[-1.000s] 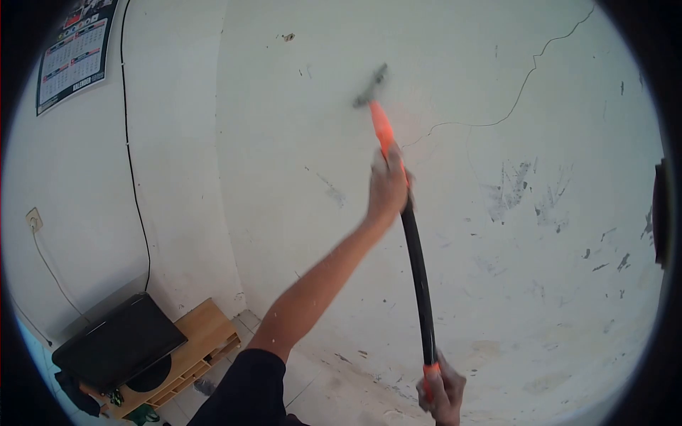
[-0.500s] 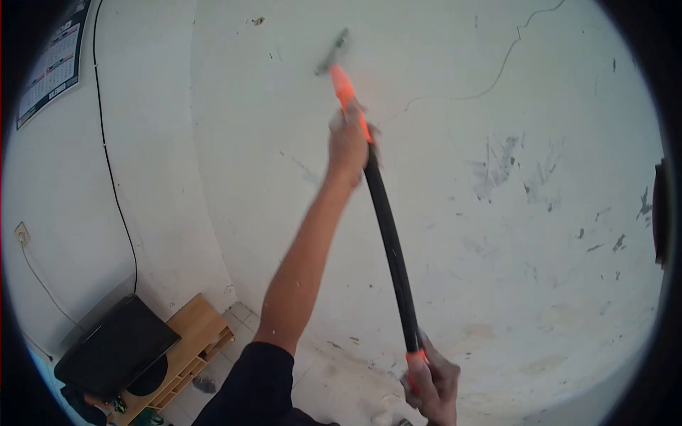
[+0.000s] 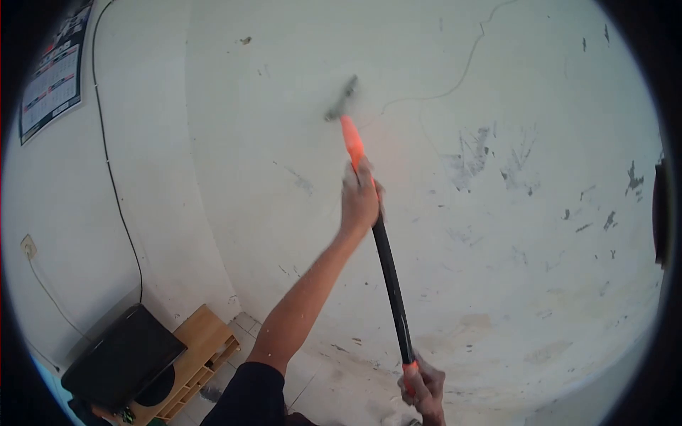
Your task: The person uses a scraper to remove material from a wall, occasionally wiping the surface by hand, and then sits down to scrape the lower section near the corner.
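Left hand (image 3: pixel 361 197) clamped around the long-handled tool (image 3: pixel 390 280), right hand (image 3: pixel 425 385) clamped below; even pressure should steady the tool head (image 3: pixel 342 101) above.

Both hands (image 3: pixel 361 200) grip a black-and-orange pole (image 3: pixel 391 284) before a scuffed wall (image 3: pixel 497 234).

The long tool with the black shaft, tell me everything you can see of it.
The long tool has a slim, glossy black shaft, orange sections towards both ends and a narrow greyish crosspiece on top, blurred. It slants before the pale wall, its top towards picture left. The left hand grips it at the upper orange section, the right hand near its lower end. Whether the crosspiece touches the wall is unclear.
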### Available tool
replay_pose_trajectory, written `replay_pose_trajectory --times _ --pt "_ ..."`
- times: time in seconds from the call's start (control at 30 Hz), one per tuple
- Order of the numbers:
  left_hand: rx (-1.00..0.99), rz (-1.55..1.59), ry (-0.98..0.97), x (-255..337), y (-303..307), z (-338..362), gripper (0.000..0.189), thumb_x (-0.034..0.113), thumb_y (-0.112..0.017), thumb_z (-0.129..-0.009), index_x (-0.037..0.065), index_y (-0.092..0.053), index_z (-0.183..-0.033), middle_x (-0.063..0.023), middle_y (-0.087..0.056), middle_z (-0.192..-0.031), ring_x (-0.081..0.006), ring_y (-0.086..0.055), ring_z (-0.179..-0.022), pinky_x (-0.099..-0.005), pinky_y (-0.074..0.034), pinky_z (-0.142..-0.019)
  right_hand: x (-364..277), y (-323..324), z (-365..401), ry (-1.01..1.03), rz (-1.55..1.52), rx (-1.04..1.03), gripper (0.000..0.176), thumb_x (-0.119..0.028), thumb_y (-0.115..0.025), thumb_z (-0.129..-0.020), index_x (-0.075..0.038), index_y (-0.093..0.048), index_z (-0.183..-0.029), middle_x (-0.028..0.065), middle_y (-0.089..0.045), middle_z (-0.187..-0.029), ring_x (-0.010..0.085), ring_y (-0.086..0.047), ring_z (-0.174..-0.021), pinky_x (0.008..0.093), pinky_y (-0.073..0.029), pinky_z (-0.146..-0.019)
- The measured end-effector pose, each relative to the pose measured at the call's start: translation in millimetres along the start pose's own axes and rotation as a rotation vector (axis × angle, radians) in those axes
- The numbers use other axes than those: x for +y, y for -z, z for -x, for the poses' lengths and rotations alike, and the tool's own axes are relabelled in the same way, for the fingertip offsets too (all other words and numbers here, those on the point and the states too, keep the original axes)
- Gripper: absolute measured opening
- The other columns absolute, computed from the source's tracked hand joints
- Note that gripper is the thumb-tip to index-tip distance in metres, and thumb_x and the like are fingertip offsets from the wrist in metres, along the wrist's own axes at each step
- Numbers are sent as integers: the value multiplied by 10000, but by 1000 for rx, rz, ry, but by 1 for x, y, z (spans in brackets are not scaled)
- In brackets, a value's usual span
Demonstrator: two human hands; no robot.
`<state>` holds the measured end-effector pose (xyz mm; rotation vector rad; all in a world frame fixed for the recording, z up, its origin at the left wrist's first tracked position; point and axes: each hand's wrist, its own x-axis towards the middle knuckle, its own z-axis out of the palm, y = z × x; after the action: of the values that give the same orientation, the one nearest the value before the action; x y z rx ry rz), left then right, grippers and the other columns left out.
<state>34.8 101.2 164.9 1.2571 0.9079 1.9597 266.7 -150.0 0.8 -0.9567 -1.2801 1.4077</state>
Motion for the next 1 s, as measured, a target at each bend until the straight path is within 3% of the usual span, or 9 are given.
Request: replay_pose_trajectory --times 0.07,0.17,0.33,0.4,0.53,0.6,0.73,0.83,1.0 --pt "18 16 -52 18 6 -27 476 523 -393 -1069 59 -466 -1146 -45 -525 -648 -150 -479 -393 -317 -443 -359 -26 -14 -13 73 63 -24 470 -184 -559 -1058 64 -508 -1454 -17 -494 -684 30 -413 -512 207 -303 -445" --pt "-14 73 -23 42 8 -28 483 529 -399 -1067 56 -477 -1135 -46 -532 -654 -147 -492 -411 -318 -442 -363 -36 -31 -15 93 26 0 448 -192 -553 -1060 67 -528 -1425 -25 -480 -668 32 -417 -504 209 -306 -444" --pt "-49 -79 -89 -5 -4 17 449 489 -394 -1075 54 -479 -1148 -50 -532 -639 -146 -523 -450 -321 -455 -394 31 -3 17 71 58 12 485 -223 -559 -1057 58 -511 -1449 -33 -479 -661 36 -421 -500 210 -310 -433" --pt "-61 -56 -28 -3 -9 35 472 492 -387 -1077 35 -476 -1151 -52 -522 -624 -151 -516 -446 -326 -449 -388 41 -1 28 -15 -59 63 596 -314 -611 -1034 70 -474 -1468 30 -519 -606 64 -424 -430 223 -310 -392" --pt "-86 -12 -4 20 -7 16 510 493 -361 -1085 -3 -463 -1144 -50 -518 -636 -146 -463 -397 -323 -434 -372 16 -7 11 57 35 23 577 -308 -593 -1044 79 -478 -1456 21 -517 -601 51 -419 -428 221 -303 -386" --pt "2 1 -61 32 -2 -14 521 509 -383 -1077 4 -474 -1164 -49 -531 -658 -141 -423 -364 -323 -419 -357 -19 -22 -3 83 99 47 489 -200 -568 -1051 59 -502 -1461 -26 -495 -679 39 -446 -508 214 -332 -436" --pt "3 171 -15 60 20 -34 538 537 -416 -1060 18 -489 -1182 -58 -558 -683 -148 -429 -355 -325 -412 -349 -44 -51 -16 126 132 1 556 -280 -578 -1055 91 -478 -1458 -1 -490 -620 45 -427 -446 212 -310 -384" --pt "-8 153 35 49 25 1 493 523 -439 -1053 44 -474 -1167 -31 -511 -629 -145 -467 -359 -319 -404 -331 -46 -63 -10 122 161 52 531 -249 -588 -1050 85 -497 -1452 -16 -464 -654 50 -445 -471 221 -333 -395" --pt "73 168 64 44 62 -37 491 527 -406 -1060 47 -451 -1151 -16 -478 -604 -138 -431 -337 -321 -393 -305 -52 -82 -66 152 191 -58 504 -236 -576 -1058 69 -508 -1454 -43 -448 -661 35 -439 -500 217 -336 -429"
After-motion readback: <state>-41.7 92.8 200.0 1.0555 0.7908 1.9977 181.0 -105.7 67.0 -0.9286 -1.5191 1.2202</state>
